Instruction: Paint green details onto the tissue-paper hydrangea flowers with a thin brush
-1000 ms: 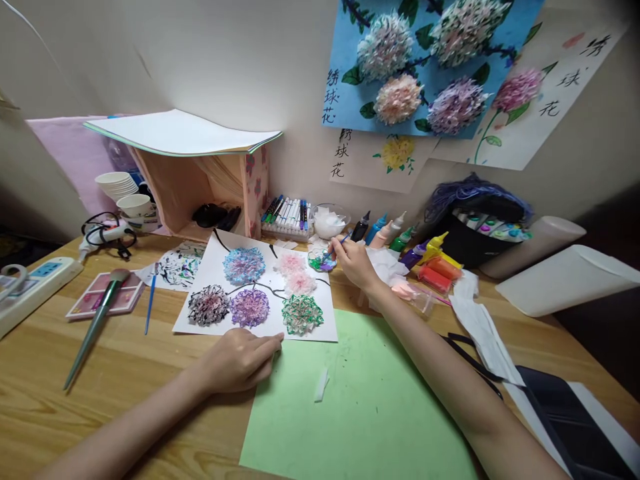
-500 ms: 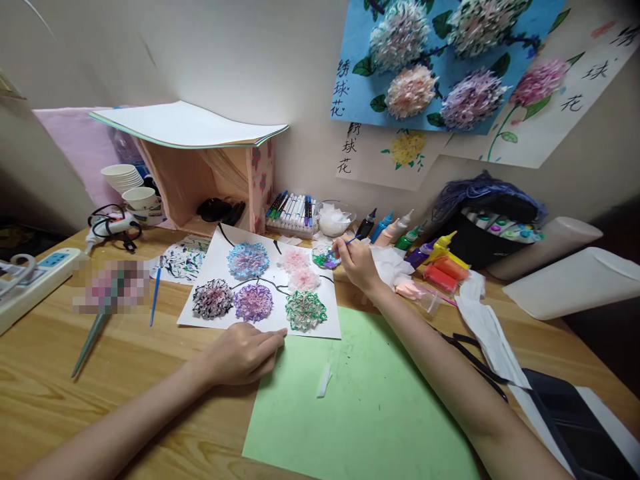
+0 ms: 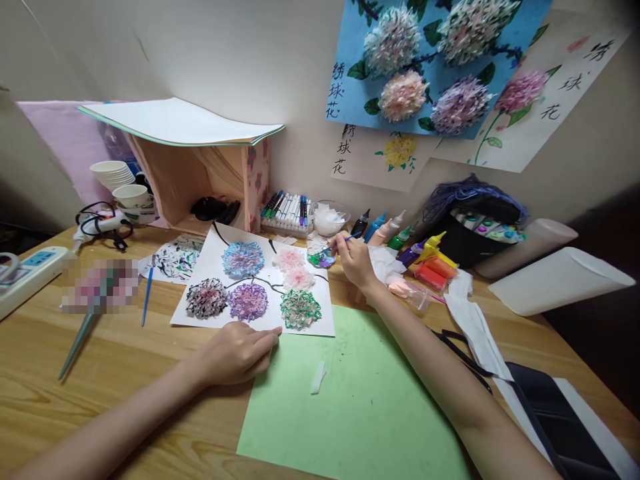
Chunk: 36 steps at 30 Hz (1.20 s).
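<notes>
My right hand [image 3: 356, 259] pinches a thin blue paintbrush [image 3: 355, 235], its tip down at a small paint palette [image 3: 316, 257] smeared with green and purple. Under my left hand [image 3: 241, 350] lies the lower edge of a white sheet of paper [image 3: 200, 319]; the fingers are curled, with the index fingertip pressed on that edge. The sheet bears raised paper flowers: blue [image 3: 243, 259], black-tipped [image 3: 207, 298], purple-edged [image 3: 249, 302], green-edged [image 3: 301, 309] and pale pink [image 3: 295, 269]. Black painted branches run between them.
A green mat [image 3: 350, 400] carries a white paper scrap [image 3: 318, 379]. Paint bottles [image 3: 397, 239], markers [image 3: 286, 212] and a glass bowl [image 3: 330, 217] stand behind. Another blue brush [image 3: 147, 297] lies left. Black scissors-like handles [image 3: 463, 353] and tissue [image 3: 467, 320] lie right.
The whole view has shifted slightly, so things sit a little further left. Both hands keep nearly the same places on the sheet and at the palette.
</notes>
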Motion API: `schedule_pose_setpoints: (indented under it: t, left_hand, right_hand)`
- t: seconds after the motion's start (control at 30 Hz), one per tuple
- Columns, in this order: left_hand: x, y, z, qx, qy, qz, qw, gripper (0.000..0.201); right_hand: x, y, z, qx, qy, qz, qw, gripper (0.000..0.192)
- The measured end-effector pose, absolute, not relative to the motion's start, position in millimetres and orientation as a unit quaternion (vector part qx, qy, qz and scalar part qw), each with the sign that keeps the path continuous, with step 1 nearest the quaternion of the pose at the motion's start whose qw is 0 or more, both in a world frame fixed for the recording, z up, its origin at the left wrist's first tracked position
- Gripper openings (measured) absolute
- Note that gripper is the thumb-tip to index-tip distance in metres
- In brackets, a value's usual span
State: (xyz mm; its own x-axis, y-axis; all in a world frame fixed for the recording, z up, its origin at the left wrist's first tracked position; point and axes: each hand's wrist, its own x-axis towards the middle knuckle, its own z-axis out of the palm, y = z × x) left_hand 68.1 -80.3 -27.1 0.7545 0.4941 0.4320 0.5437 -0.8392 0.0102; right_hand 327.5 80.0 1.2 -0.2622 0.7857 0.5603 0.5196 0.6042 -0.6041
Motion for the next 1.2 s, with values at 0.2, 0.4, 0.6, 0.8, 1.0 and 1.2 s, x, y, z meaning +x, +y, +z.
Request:
schedule_pose_setpoints:
  t: [0.2, 0.4, 0.6, 0.8, 1.0, 1.2]
  left_hand:
    - [71.0, -83.3, -22.6, -0.937, -0.292, -0.185, 0.056, 0.029]
    - [73.4, -85.1, -24.8, -0.939, -0.281, -0.183, 0.074, 0.018]
    - [73.5, -84.5, -28.0, -0.942, -0.278, -0.168, 0.085, 0.018]
    - [73.3, -83.4, -25.9, -0.945, -0.281, -0.153, 0.071, 0.016]
    - [73.5, -83.3, -24.1, -0.947, -0.276, -0.148, 0.066, 0.019]
    - [74.5, -83.3, -23.5, -0.945, -0.276, -0.153, 0.082, 0.017]
  right_hand:
    - [342.3, 39.9, 0.2, -0.403, -0.614, 0.324, 0.596, 0.031]
    - [354.8, -49.5, -30.0, -0.389, -0.556, 0.509, 0.53, 0.026]
    - [349.8, -71.0, -38.9, -0.328, -0.683, 0.378, 0.533, 0.028]
    - [351.5, -77.8, -38.8, -0.271, -0.787, 0.241, 0.499, 0.025]
    - [350.8, -77.7, -38.1, -0.276, -0.807, 0.193, 0.485, 0.023]
    - [350.2, -77.1, -38.8, -0.268, -0.822, 0.184, 0.468, 0.022]
